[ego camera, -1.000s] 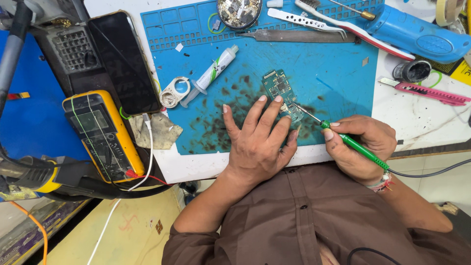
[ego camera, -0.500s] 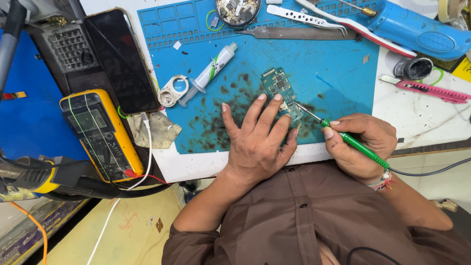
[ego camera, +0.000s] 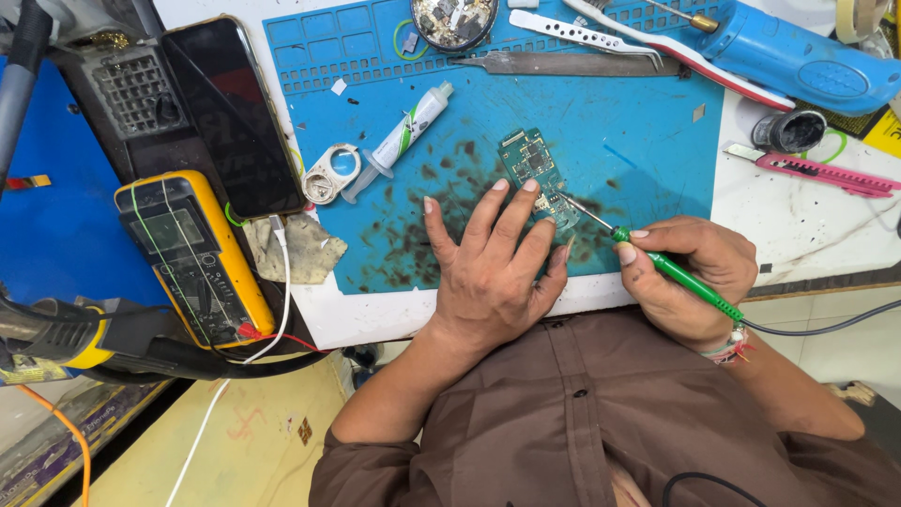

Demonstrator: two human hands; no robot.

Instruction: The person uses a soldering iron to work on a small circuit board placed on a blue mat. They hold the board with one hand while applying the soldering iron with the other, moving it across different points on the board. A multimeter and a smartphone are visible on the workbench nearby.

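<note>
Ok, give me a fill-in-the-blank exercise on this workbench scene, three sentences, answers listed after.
1. The left hand presses its fingertips on a small green ____ lying on the blue mat.
2. The right hand grips a soldering iron whose handle is ____.
3. The multimeter left of the mat has a ____ casing.

Missing words: circuit board; green; yellow
</note>
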